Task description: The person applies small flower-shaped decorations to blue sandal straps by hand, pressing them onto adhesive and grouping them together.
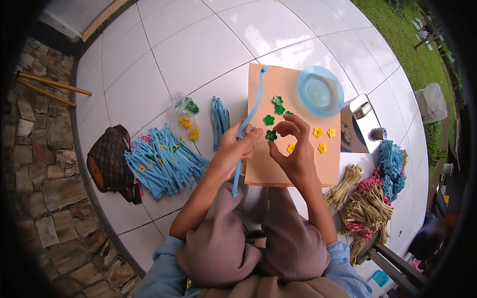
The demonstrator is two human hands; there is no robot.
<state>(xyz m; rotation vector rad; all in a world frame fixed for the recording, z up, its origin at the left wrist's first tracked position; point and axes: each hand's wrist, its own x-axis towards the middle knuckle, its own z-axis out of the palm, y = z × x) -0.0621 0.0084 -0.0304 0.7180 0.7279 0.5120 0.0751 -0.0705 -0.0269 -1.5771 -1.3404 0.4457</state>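
My left hand (pixel 236 149) is closed around a light-blue braided cord (pixel 257 102) with a knot at each end. The cord's upper part stretches over a tan board (pixel 253 171), and its lower end hangs past the hand by my knee. My right hand (pixel 296 149) is curled, with thumb and index fingertips at the edges of a green flower-shaped piece (pixel 271 135), which appears pinched between them. More green flower pieces (pixel 269 120) lie just beyond on the board. Yellow flower pieces (pixel 322 148) are spread around the right hand, one partly hidden by it.
A blue bowl (pixel 320 89) sits on the board's far right, beside a metal tin (pixel 360 126). At left are a pile of blue cords (pixel 161 161), a cord bundle (pixel 219 121), plastic bags of flowers (pixel 186 116) and a brown bag (pixel 110 159). Beige bundles (pixel 365 211) lie at right.
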